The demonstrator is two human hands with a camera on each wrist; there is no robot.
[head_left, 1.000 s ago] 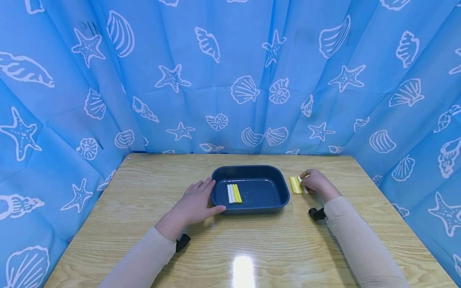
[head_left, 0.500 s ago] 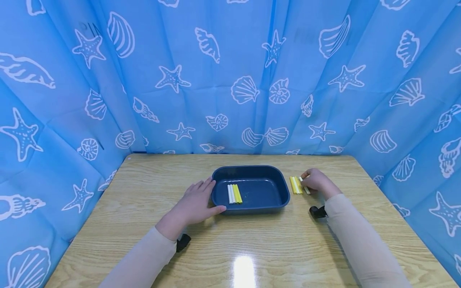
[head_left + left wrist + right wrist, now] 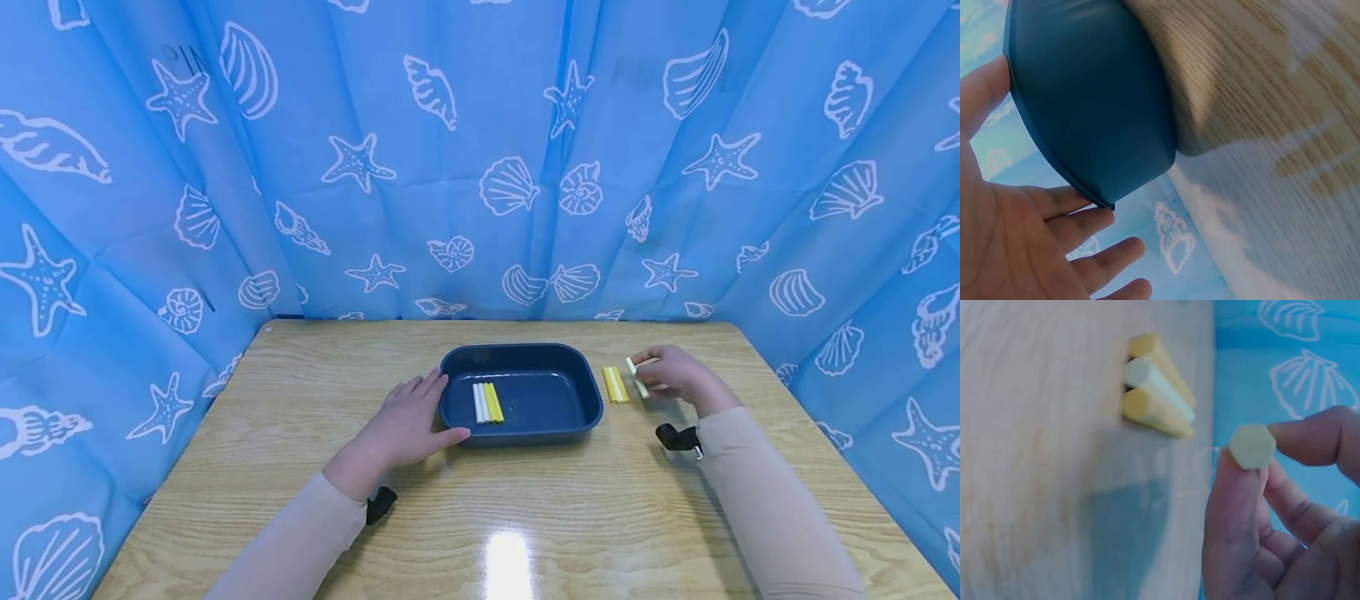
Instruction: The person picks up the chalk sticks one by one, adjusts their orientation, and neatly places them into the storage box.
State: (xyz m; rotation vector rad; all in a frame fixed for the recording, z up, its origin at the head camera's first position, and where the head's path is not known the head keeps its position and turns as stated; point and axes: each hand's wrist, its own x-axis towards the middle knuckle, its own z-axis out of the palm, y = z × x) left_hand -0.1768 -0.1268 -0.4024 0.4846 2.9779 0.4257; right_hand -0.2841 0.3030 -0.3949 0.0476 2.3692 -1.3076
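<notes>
Between the thumb and fingers of my right hand (image 3: 678, 379) is a pale chalk stick (image 3: 637, 379), its six-sided end (image 3: 1252, 446) facing the right wrist camera. Three chalk sticks (image 3: 616, 385) lie side by side on the table just left of it, a white one between two yellow ones. My left hand (image 3: 401, 429) rests at the left end of a dark blue tray (image 3: 525, 436). In the left wrist view its thumb and index finger touch the tray's rim (image 3: 1054, 165), the other fingers extended past it. Inside the tray, white and yellow chalk sticks (image 3: 488, 404) lie in a row.
The wooden table (image 3: 450, 517) carries the tray near its back edge. A blue curtain (image 3: 480, 167) with shell and starfish prints hangs behind and along both sides. A black wrist device (image 3: 677, 437) sits below the right sleeve, another (image 3: 381, 504) below the left.
My right hand has drawn the pale chalk stick away from the row on the table and shifted slightly right with it. My left hand and the tray stay put.
</notes>
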